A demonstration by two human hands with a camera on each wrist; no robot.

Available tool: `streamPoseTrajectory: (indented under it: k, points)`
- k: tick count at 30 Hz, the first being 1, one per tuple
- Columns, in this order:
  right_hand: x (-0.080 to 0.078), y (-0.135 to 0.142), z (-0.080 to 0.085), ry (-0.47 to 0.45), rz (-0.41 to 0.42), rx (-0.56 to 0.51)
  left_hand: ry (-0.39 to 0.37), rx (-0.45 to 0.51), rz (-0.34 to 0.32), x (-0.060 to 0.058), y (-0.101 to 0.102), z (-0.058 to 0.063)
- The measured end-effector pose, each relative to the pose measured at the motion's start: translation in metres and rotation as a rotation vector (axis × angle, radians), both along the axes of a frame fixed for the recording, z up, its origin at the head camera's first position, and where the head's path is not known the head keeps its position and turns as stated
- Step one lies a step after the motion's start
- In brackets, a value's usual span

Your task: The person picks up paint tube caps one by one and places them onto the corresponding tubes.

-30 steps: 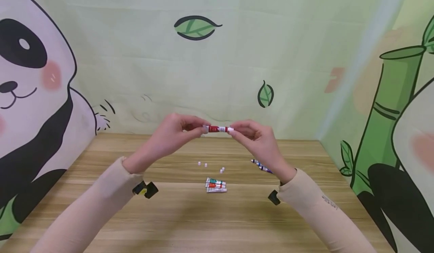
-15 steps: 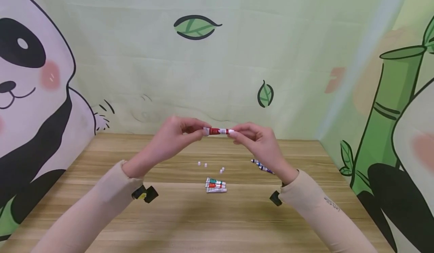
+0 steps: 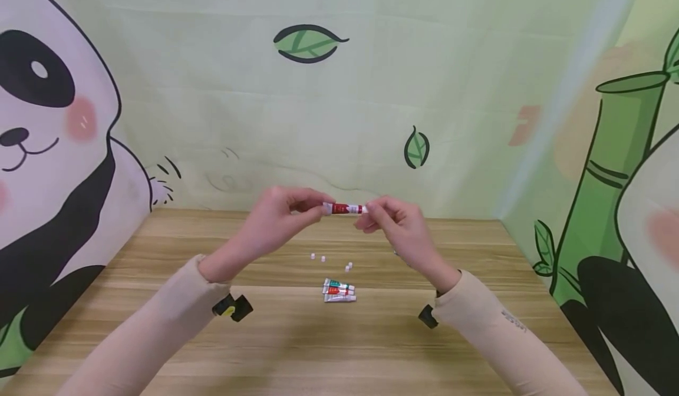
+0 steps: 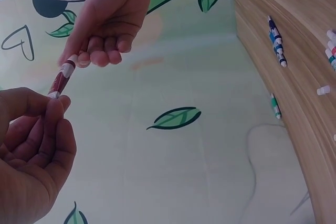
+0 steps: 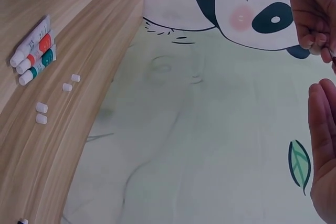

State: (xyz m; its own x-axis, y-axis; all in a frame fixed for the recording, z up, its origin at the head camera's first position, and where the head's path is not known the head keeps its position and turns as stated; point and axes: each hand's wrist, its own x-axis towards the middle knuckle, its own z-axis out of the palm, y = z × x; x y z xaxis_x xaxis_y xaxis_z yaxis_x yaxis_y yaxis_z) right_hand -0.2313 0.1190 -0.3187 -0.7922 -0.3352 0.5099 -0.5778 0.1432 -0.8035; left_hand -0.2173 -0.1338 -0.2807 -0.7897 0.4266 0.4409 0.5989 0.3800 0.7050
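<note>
A small red-and-white paint tube is held level above the table, between both hands. My left hand pinches its flat crimped end between thumb and forefinger. At the other end, my right hand pinches the white cap with thumb and forefinger, its other fingers curled beneath. From the left wrist view, the tube spans the gap between the two hands, and its cap is mostly covered by fingertips. The right wrist view catches my right hand at its edge, with the tube nearly out of frame.
On the wooden table, several paint tubes lie side by side, white, orange-red and green. Several small white caps are scattered behind them. Blue tubes and a green one lie farther off. A printed panda cloth hangs behind.
Both hands and the red paint tube have come down slightly. The right fingers have shifted round the cap, and that hand now covers most of the blue tubes in the head view.
</note>
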Motion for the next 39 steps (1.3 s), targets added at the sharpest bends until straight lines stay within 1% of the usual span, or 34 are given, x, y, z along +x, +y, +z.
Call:
streamPoseTrajectory:
  k: [7,12,17,19,21,23,26,28,29,31,33,39]
  points:
    - [-0.002,-0.003,-0.003,0.003,-0.027,0.014,0.004,-0.003,0.001,-0.001,0.002,-0.003]
    - [-0.002,-0.003,-0.002,-0.023,-0.044,0.045,0.002,-0.009,-0.001,-0.002,0.001,-0.005]
    - [-0.002,0.0,-0.001,-0.076,-0.081,0.076,-0.029,0.01,0.001,-0.003,-0.004,-0.009]
    - [-0.002,0.003,-0.001,-0.051,-0.098,0.093,-0.047,0.023,0.007,-0.003,-0.007,-0.01]
    - [-0.003,0.008,-0.001,0.046,-0.114,0.136,-0.06,0.031,0.013,-0.003,-0.01,-0.012]
    - [-0.005,0.012,-0.001,0.202,-0.118,0.185,-0.068,0.034,0.016,-0.003,-0.012,-0.012]
    - [-0.008,0.016,-0.001,0.474,-0.108,0.254,-0.073,0.029,0.017,-0.003,-0.014,-0.012]
    - [-0.009,0.015,0.0,0.603,-0.088,0.276,-0.075,0.027,0.019,-0.003,-0.015,-0.011]
    - [-0.009,0.015,0.001,0.652,-0.082,0.286,-0.076,0.025,0.022,-0.003,-0.016,-0.011]
    - [-0.009,0.014,0.002,0.718,-0.079,0.303,-0.078,0.025,0.022,-0.001,-0.017,-0.01]
    - [-0.009,0.013,0.002,0.752,-0.075,0.309,-0.082,0.022,0.019,-0.001,-0.017,-0.01]
    - [-0.006,0.011,0.003,0.796,-0.081,0.352,-0.089,0.021,0.006,0.001,-0.014,-0.011]
